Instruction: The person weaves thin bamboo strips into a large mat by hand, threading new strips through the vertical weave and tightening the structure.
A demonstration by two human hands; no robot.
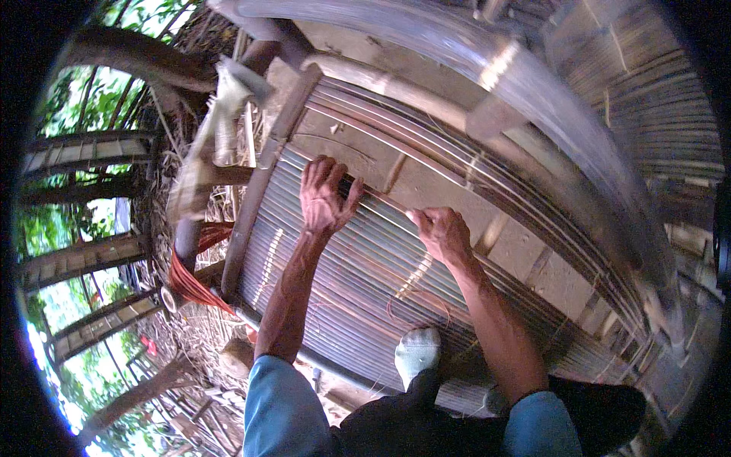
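Observation:
A broad panel of thin parallel rods (346,263) lies in front of me, bound across by rows of pale lashing (416,276). My left hand (327,196) is at its far edge, the fingers curled over the edge rod and the thumb apart from them. Along that edge, to the right, my right hand (443,232) is closed in a pinch on the same rod; its fingertips are partly hidden. A thin reddish cord (390,306) lies in a loose loop on the panel, below my right hand.
My foot in a pale sock (418,355) is on the near part of the panel. A wooden side bar (263,179) bounds it on the left, with orange-red straps (190,276) beyond. Thick poles (449,107) cross the far side. Open slatted walling (84,259) stands at far left.

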